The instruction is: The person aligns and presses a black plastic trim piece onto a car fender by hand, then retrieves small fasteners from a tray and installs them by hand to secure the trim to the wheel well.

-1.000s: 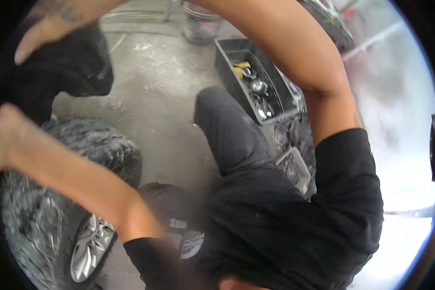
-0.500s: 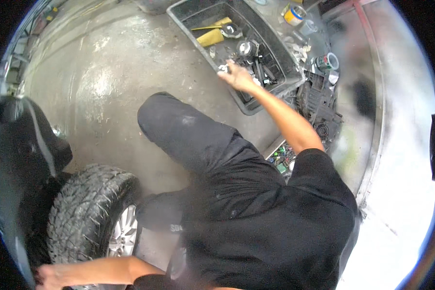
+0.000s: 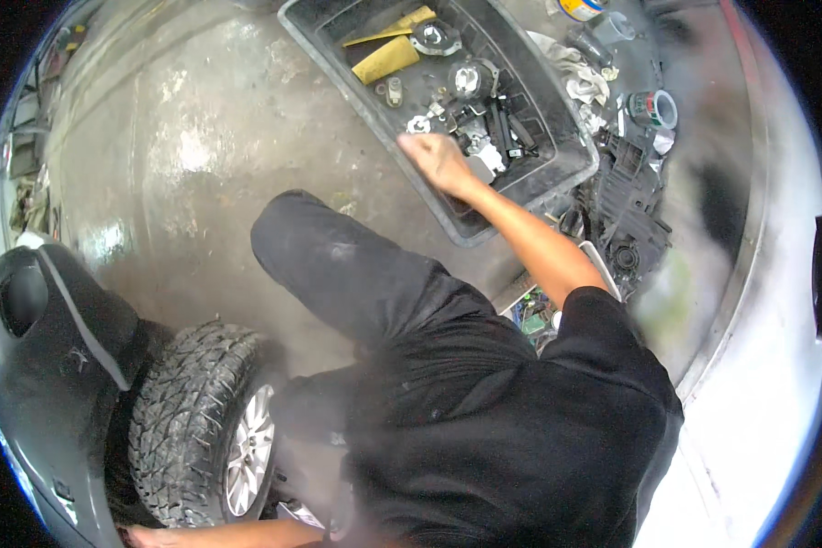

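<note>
My right hand (image 3: 437, 163) is at the near left side of a large black plastic bin (image 3: 374, 126), over its rim. The fingers are curled closed, and whatever they hold, if anything, is hidden. Inside the bin lie yellow sheets (image 3: 385, 60), a round metal part (image 3: 471, 80), black plastic pieces (image 3: 511, 130) and small metal fittings (image 3: 394, 90). Low on the left, my left hand (image 3: 144, 537) is partly cut off by the picture's lower edge. It lies near the tyre (image 3: 187, 420) and the dark car body panel (image 3: 59, 365); its fingers do not show clearly.
A spoked wheel rim (image 3: 248, 452) sits beside my bent legs. Right of the bin lie crumpled rags (image 3: 580, 78), an open can (image 3: 653, 110) and black plastic parts (image 3: 626, 205). A tray of small coloured pieces (image 3: 532, 318) is partly behind my right arm. Stained concrete floor (image 3: 183, 173) stretches ahead.
The view has shifted, showing more of the wheel and body panel. My right hand's fingers, stretched out over the bin before, are now curled. My left hand sits lower, nearer the picture's edge.
</note>
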The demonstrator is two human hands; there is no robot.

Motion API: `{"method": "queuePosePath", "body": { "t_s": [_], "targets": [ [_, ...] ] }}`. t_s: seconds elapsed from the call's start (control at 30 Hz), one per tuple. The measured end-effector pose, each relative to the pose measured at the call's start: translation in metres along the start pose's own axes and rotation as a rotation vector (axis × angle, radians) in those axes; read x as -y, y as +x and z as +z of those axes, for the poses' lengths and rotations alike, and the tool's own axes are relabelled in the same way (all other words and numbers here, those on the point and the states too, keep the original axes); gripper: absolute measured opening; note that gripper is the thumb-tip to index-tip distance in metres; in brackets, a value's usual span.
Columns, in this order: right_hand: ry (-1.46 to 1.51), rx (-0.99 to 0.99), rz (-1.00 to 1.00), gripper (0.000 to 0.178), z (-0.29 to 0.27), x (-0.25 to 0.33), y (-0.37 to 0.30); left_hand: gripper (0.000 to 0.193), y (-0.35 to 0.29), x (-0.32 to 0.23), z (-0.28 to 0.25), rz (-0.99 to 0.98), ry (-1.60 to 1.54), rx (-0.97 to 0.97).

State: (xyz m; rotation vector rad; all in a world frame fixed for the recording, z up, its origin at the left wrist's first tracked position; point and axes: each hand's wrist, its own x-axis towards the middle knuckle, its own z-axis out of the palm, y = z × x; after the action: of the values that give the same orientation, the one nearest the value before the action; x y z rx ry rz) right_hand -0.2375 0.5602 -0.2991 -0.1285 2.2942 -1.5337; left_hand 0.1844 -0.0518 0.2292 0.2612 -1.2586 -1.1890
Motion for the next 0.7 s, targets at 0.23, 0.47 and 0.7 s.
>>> {"method": "queuePosePath", "body": {
  "t_s": [0.23, 0.47, 0.7],
  "targets": [
    [-0.427, -0.328, -0.145, 0.034, -0.024, -0.108, 0.133, 0.025, -0.011, 0.017, 0.031, 0.074, 0.067, 0.008],
    [-0.606, -0.079, -0.127, 0.032, -0.021, -0.117, 0.186, 0.028, -0.019, 0.001, 0.03, 0.098, 0.005, 0.03],
    [-0.709, -0.056, -0.175, 0.027, -0.012, -0.136, 0.198, 0.032, -0.023, -0.005, 0.029, 0.082, 0.145, 0.056]
  ]
}}
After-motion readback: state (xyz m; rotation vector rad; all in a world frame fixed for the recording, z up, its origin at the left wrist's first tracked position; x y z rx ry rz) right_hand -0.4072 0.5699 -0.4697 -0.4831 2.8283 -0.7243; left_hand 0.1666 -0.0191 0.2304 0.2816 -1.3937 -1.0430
